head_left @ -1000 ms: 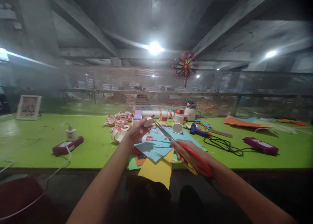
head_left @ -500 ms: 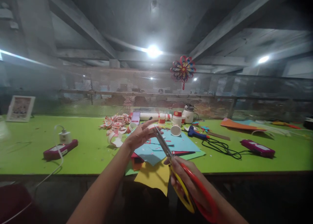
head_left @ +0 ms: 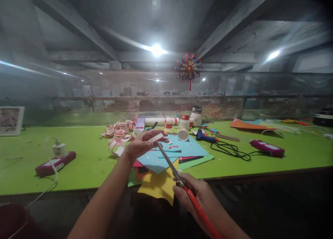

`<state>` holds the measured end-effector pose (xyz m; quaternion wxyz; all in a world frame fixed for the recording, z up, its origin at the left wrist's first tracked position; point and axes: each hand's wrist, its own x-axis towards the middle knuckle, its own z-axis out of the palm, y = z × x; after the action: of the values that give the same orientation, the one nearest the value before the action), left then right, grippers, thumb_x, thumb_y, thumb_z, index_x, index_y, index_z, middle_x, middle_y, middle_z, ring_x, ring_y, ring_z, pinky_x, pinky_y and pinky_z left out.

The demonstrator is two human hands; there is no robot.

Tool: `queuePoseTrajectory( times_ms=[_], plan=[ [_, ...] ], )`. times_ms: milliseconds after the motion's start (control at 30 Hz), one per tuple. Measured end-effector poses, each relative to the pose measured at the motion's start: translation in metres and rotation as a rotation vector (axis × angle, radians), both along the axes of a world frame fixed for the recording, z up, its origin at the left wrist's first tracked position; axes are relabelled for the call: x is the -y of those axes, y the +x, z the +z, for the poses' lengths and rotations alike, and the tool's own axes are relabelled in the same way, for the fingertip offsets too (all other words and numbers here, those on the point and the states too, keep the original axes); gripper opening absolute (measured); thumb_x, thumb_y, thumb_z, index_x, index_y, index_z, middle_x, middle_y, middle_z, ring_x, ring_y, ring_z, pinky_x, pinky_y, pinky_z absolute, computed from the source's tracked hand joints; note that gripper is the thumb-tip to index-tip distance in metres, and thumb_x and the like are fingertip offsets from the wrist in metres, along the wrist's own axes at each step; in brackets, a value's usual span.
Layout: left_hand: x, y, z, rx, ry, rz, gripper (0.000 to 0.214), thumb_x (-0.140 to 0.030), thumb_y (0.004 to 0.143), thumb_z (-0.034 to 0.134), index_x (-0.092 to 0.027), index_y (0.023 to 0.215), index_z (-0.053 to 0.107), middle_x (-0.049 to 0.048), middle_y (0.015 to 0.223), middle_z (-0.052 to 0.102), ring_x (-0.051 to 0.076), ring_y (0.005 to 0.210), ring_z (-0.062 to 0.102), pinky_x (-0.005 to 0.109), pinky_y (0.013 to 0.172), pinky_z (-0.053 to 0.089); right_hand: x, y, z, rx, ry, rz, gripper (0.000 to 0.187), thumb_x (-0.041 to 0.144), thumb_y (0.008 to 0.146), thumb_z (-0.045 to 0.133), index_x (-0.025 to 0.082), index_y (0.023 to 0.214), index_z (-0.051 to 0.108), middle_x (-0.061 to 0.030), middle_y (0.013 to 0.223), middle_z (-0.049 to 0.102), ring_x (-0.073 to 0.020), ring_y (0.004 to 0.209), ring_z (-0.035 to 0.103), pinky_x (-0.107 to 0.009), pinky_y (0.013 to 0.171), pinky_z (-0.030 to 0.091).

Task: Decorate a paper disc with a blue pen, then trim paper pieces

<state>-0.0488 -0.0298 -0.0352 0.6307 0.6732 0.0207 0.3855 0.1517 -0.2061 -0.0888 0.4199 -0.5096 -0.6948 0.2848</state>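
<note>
My left hand (head_left: 142, 141) is raised over the paper pile, its fingers closed on a small white paper strip (head_left: 156, 138). My right hand (head_left: 195, 192) grips a pair of scissors (head_left: 168, 159) by the red handle. The long blades look nearly closed, and their tips point up at the strip. Under both hands lie light blue paper sheets (head_left: 194, 147) with small red and blue scraps on top. A yellow sheet (head_left: 157, 183) hangs over the table's front edge. Just beyond my left hand stand white paper cups (head_left: 183, 135).
Many red-and-white paper pieces (head_left: 119, 129) are heaped at the left, beside a phone (head_left: 140, 123). On the right, a blue glue gun (head_left: 204, 136) trails its black cord to a purple power strip (head_left: 267, 148). Another purple power strip (head_left: 56, 163) lies left. A bottle (head_left: 197, 116) stands behind.
The scissors have turned, so the yellow handle loop no longer shows. The white strip now shows more of its flat side in my left hand. The whole view has shifted slightly.
</note>
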Motion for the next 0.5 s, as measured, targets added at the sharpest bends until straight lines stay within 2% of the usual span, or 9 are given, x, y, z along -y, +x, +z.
queuePoseTrajectory(
  times_ms=[167, 333, 433, 500],
  plan=[
    [0.000, -0.001, -0.002, -0.004, 0.020, 0.009, 0.056, -0.024, 0.066, 0.078, -0.019, 0.121, 0.066, 0.0130, 0.124, 0.062, 0.036, 0.113, 0.060, 0.041, 0.091, 0.049, 0.000, -0.002, -0.006, -0.092, -0.060, 0.021, 0.041, 0.061, 0.083, 0.058, 0.021, 0.088, 0.062, 0.0025, 0.059, 0.052, -0.0106, 0.049, 0.043, -0.023, 0.045, 0.035],
    [-0.002, -0.001, -0.001, 0.018, 0.038, 0.046, 0.058, -0.027, 0.068, 0.078, -0.022, 0.124, 0.064, 0.0116, 0.126, 0.061, 0.036, 0.118, 0.057, 0.040, 0.092, 0.048, 0.010, -0.002, -0.002, -0.228, -0.151, -0.017, 0.048, 0.067, 0.077, 0.061, 0.020, 0.087, 0.063, 0.0037, 0.058, 0.047, -0.0084, 0.045, 0.040, -0.021, 0.040, 0.032],
    [-0.003, 0.001, 0.001, -0.004, 0.049, 0.083, 0.059, -0.028, 0.072, 0.077, -0.024, 0.128, 0.060, 0.0130, 0.124, 0.062, 0.029, 0.105, 0.064, 0.032, 0.077, 0.051, 0.013, 0.002, 0.006, -0.356, -0.188, -0.055, 0.053, 0.071, 0.076, 0.059, 0.019, 0.086, 0.060, 0.0036, 0.056, 0.048, -0.0080, 0.043, 0.040, -0.021, 0.041, 0.035],
    [-0.002, 0.005, 0.001, -0.053, 0.061, 0.101, 0.058, -0.029, 0.074, 0.076, -0.020, 0.128, 0.060, 0.0154, 0.115, 0.066, 0.024, 0.089, 0.067, 0.027, 0.064, 0.049, 0.008, 0.005, 0.016, -0.432, -0.138, -0.081, 0.051, 0.068, 0.073, 0.066, 0.020, 0.089, 0.059, 0.0036, 0.057, 0.052, -0.0094, 0.044, 0.045, -0.023, 0.044, 0.041]
  ],
)
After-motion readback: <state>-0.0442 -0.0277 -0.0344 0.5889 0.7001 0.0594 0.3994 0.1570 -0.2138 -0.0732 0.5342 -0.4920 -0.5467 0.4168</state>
